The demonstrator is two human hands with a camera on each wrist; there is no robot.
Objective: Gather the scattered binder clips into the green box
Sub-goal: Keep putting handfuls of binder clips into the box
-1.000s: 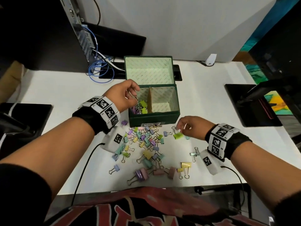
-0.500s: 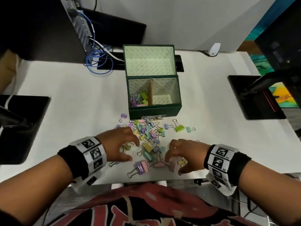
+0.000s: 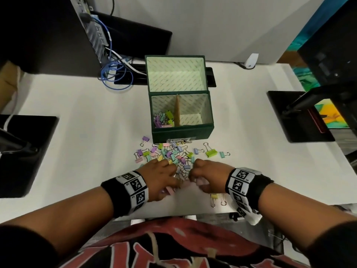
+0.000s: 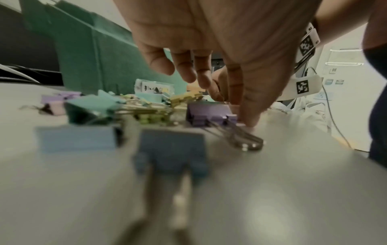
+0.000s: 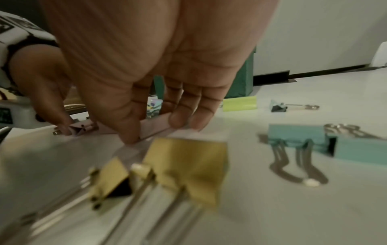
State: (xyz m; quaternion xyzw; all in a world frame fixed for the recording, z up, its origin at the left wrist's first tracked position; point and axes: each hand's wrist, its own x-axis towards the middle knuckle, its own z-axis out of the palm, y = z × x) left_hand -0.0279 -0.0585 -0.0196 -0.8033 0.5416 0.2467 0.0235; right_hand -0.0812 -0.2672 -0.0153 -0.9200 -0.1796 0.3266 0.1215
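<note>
The green box (image 3: 181, 132) stands open mid-table, and its left compartment holds several clips (image 3: 163, 118). In front of it lies a pile of pastel binder clips (image 3: 170, 154). Both hands are down on the near side of the pile. My left hand (image 3: 164, 176) (image 4: 240, 112) has its thumb and forefinger on a pink clip (image 3: 170, 190), beside a purple clip (image 4: 209, 114). My right hand (image 3: 204, 176) (image 5: 154, 129) pinches another pink clip (image 5: 146, 133) between thumb and fingertips. The palms hide the clips under them.
Yellow clips (image 3: 216, 197) lie by the table's front edge, with a green clip (image 3: 211, 152) and a teal clip (image 3: 222, 154) to the right of the pile. Black monitor bases stand at left (image 3: 25, 151) and right (image 3: 297, 117). Blue cable (image 3: 116, 78) coils behind the box.
My left hand left the box and my right hand left the green clip. Both dropped to the near clips, then drew together and took hold of pink ones.
</note>
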